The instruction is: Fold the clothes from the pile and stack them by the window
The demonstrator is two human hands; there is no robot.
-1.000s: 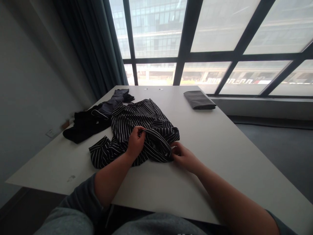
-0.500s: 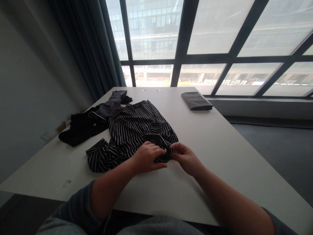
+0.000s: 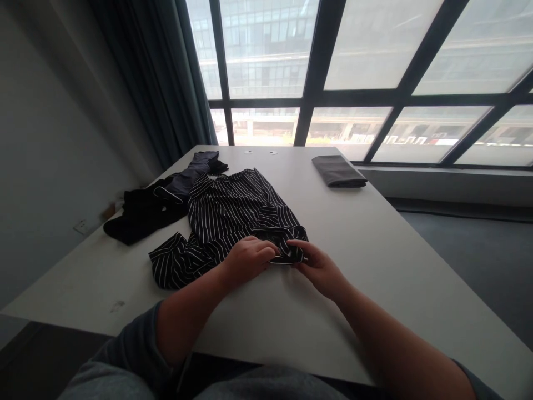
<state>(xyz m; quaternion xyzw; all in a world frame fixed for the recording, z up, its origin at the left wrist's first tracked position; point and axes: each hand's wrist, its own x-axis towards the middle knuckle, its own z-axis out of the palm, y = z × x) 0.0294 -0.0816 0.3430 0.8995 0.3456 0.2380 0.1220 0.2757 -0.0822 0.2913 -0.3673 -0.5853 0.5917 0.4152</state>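
A black shirt with white stripes (image 3: 229, 205) lies spread on the white table (image 3: 333, 311), its collar end towards me and one sleeve out to the left. My left hand (image 3: 250, 258) is closed on the near edge around the collar, thumb and fingertips together on the cloth. On the right side of that opening, my right hand (image 3: 318, 268) pinches the collar cloth between thumb and fingers. Some of the cloth inside my left hand is hidden by the fingers.
Dark crumpled clothes (image 3: 145, 214) lie along the table's left edge. A folded grey cloth (image 3: 339, 171) rests at the far right. Beyond the table are a dark curtain (image 3: 154, 72) and large windows (image 3: 266, 50).
My left thumb, held out before, has closed in against the cloth. The right fingers have shifted on the collar, whose opening looks flatter. The view has moved slightly.
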